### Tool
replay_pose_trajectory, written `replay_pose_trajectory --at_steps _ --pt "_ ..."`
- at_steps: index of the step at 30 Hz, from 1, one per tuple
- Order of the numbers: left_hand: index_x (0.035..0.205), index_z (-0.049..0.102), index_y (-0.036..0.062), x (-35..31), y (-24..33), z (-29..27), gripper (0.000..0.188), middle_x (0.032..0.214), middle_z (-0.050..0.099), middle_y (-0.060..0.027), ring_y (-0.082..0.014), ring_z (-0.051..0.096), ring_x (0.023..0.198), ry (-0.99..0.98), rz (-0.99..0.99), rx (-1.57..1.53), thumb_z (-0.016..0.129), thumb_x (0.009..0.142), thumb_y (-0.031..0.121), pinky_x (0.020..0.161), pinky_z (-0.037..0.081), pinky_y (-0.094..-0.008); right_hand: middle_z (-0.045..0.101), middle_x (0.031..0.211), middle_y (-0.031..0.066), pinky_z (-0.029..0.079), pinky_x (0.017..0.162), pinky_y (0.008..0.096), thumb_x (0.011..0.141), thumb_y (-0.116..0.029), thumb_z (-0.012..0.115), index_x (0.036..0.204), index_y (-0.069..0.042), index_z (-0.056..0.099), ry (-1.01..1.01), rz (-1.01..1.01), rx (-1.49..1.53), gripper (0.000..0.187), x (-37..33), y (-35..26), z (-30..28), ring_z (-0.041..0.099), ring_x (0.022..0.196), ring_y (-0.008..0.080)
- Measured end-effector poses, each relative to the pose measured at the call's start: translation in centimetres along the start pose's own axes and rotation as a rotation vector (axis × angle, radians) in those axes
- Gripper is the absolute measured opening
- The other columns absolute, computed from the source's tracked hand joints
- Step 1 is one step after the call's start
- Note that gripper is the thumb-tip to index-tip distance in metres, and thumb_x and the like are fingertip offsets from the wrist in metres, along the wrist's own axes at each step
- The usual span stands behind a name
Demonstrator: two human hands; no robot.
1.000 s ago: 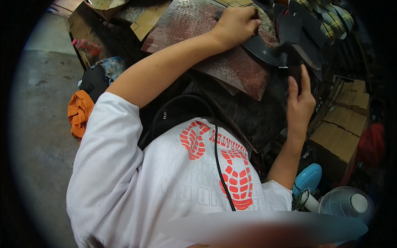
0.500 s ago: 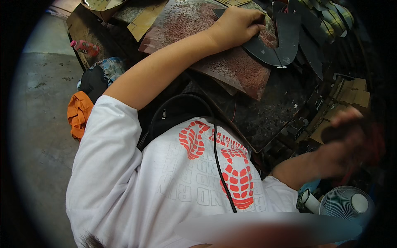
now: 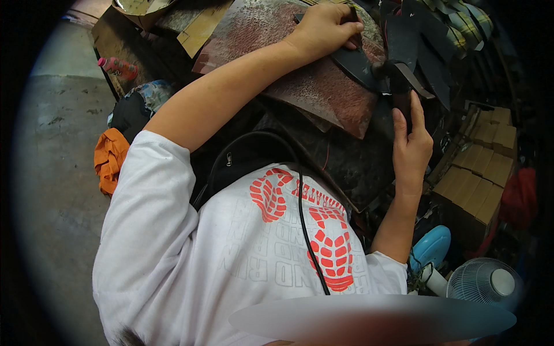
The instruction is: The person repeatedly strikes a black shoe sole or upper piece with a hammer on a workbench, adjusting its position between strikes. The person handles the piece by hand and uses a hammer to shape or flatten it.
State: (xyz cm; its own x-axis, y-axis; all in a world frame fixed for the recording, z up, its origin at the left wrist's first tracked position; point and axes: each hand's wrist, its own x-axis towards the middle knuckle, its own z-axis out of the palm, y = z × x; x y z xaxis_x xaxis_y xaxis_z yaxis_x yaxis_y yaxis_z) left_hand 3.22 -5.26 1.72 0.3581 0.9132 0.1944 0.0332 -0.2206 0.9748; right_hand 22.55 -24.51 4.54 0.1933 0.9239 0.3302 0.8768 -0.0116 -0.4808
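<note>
My right hand (image 3: 412,147) grips the dark handle of a hammer (image 3: 400,78), thumb and forefinger running up along it. The hammer's rounded face and curved, flat other end lie over the black cut pieces. My left hand (image 3: 324,30) is closed round something dark and narrow that I cannot make out, standing above a black flat piece (image 3: 355,66). That piece lies on a worn, reddish, pitted board (image 3: 323,95). More black flat pieces (image 3: 427,57) lie just beyond the hammer, partly overlapping.
Plaid material (image 3: 461,29) is bunched at the far right. Brown cardboard boxes (image 3: 476,179) and a fan (image 3: 485,282) stand on my right. A pink bottle (image 3: 118,68), orange cloth (image 3: 111,158) and an open carton (image 3: 138,7) are at left.
My right hand has swung from the far right up and inward, bringing the hammer over the black pieces. My left hand has shifted slightly toward the left.
</note>
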Motion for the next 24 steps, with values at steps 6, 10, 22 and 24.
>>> replay_pose_trajectory --at_steps 6,10,22,24 --pt "0.090 0.063 -0.0043 -0.2 0.1 -0.2 0.013 0.072 0.068 -0.0077 -0.0122 0.066 0.063 -0.074 0.151 0.129 0.064 0.095 0.007 0.057 0.053 -0.0267 0.071 0.118 0.0153 0.056 0.079 0.0348 0.099 -0.025 0.065 0.140 -0.011 0.056 -0.019 0.078 0.183 0.045 0.3 0.6 -1.1 0.074 0.093 0.0243" --pt "0.092 0.065 -0.0014 -0.4 -0.1 0.0 0.010 0.077 0.069 -0.0094 -0.0191 0.067 0.068 -0.058 0.339 0.278 0.065 0.092 0.008 0.061 0.054 -0.0307 0.062 0.082 0.0082 0.048 0.062 0.0277 0.100 -0.035 0.059 0.127 0.002 0.057 0.111 -0.084 0.577 0.046 1.6 -1.6 -8.2 0.056 0.066 0.0141" --pt "0.099 0.069 0.0056 -0.4 -0.6 1.2 0.016 0.084 0.070 -0.0148 -0.0325 0.070 0.080 0.091 0.549 0.564 0.069 0.084 0.011 0.071 0.057 -0.0392 0.072 0.110 0.0208 0.055 0.079 0.0363 0.097 -0.028 0.067 0.138 -0.011 0.058 0.003 0.102 0.154 0.044 0.5 -0.4 -0.3 0.074 0.097 0.0315" --pt "0.094 0.066 -0.0007 0.1 -0.6 0.4 0.010 0.080 0.069 -0.0097 -0.0194 0.067 0.070 0.060 0.187 0.112 0.065 0.092 0.009 0.062 0.053 -0.0323 0.073 0.106 0.0184 0.055 0.078 0.0376 0.098 -0.031 0.065 0.138 -0.014 0.058 -0.028 0.005 0.037 0.044 0.0 0.3 0.0 0.073 0.094 0.0332"
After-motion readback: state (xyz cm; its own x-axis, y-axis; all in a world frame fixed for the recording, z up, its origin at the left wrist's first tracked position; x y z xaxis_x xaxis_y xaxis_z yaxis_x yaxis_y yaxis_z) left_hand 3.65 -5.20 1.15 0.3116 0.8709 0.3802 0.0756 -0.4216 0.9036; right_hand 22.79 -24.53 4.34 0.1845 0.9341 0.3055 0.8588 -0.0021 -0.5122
